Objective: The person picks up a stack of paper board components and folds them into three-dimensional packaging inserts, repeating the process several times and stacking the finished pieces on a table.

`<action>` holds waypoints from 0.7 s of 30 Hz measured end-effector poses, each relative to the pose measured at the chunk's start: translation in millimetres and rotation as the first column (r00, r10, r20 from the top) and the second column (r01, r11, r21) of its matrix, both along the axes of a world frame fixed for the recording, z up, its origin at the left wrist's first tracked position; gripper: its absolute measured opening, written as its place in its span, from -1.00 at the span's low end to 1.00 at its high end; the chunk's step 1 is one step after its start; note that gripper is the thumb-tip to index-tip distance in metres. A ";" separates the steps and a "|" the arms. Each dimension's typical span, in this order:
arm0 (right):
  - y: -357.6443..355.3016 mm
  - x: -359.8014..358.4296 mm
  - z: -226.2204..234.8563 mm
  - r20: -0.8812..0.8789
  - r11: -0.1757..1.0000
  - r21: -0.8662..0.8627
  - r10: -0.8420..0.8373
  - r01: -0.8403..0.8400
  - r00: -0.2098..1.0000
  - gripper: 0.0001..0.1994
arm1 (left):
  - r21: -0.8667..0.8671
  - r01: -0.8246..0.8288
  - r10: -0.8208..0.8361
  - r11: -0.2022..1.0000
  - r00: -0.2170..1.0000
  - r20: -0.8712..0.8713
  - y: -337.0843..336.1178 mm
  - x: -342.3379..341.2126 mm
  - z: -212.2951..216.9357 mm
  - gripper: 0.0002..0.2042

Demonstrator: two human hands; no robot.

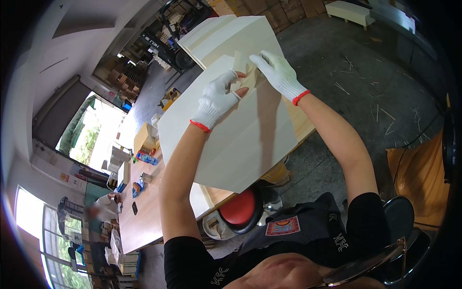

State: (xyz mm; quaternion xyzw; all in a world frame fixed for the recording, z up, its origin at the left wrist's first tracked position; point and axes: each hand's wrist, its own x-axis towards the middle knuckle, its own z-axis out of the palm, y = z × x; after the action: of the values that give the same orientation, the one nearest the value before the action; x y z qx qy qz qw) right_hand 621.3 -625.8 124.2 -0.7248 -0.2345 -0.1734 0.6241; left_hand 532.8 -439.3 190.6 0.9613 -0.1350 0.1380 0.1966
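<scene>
Both hands wear white knitted gloves with red cuffs and are raised over a large pale white panel point(211, 144) on the workbench. In my left hand point(219, 96), bare thumb and fingertip poke out of the glove and close on a crumpled, thin pale yellow strip point(250, 77). The strip stands up from the panel between the two hands. My right hand point(276, 72) is beside the strip's right side, thumb and forefinger stretched out and apart; its other fingers are partly hidden. Behind the hands is a stack of pale panels point(240, 36).
A wooden table point(144, 212) on the left holds a phone point(134, 208), a blue packet point(147, 158) and a carton point(143, 137). A red round stool point(238, 207) is below the panel. A forklift point(166, 48) stands behind. Thin scraps point(342, 88) litter the floor. Another person point(103, 207) is at far left.
</scene>
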 end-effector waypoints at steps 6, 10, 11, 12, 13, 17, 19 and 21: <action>0.8 -2.1 1.4 -0.019 1.000 0.009 -0.005 0.005 1.000 -0.49 | -0.055 0.010 -0.011 0.998 0.999 -0.030 5.0 5.3 -1.9 -0.58; 1.1 -1.7 1.3 -0.020 0.999 0.038 0.007 -0.007 1.000 -0.49 | -0.063 0.009 -0.011 0.998 0.999 -0.032 1.6 2.0 0.1 -0.63; 0.9 -2.3 2.4 -0.047 1.000 0.026 0.010 -0.009 0.999 -0.49 | -0.102 0.024 -0.027 0.994 0.999 -0.029 0.9 0.8 -0.3 -0.65; 0.4 -3.3 4.3 -0.074 1.000 0.014 0.013 -0.012 0.997 -0.49 | -0.141 0.039 -0.043 0.989 0.999 -0.026 0.8 0.1 -0.7 -0.66; 0.4 -3.8 5.3 -0.100 1.000 0.002 0.015 -0.015 0.995 -0.49 | -0.135 0.038 -0.039 0.990 0.999 -0.011 1.8 0.9 -1.4 -0.67; 1.3 0.6 1.9 -0.022 1.000 0.000 -0.013 0.013 1.000 -0.49 | -0.045 0.024 -0.025 0.999 1.000 -0.003 2.8 2.4 2.3 -0.72; 1.2 0.4 1.0 -0.020 1.000 0.011 -0.015 0.015 1.000 -0.49 | -0.016 0.029 -0.029 0.999 1.000 0.000 3.5 3.9 0.6 -0.72; 1.5 0.1 1.2 -0.016 1.000 0.015 -0.001 0.001 1.000 -0.49 | -0.027 0.047 -0.046 0.999 0.998 0.031 4.0 5.3 -2.9 -0.71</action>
State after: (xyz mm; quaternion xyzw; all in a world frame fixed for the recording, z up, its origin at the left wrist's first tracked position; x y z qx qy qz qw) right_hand 621.4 -624.2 125.5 -0.7216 -0.2278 -0.1696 0.6314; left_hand 538.1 -435.3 187.8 0.9529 -0.1586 0.1499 0.2108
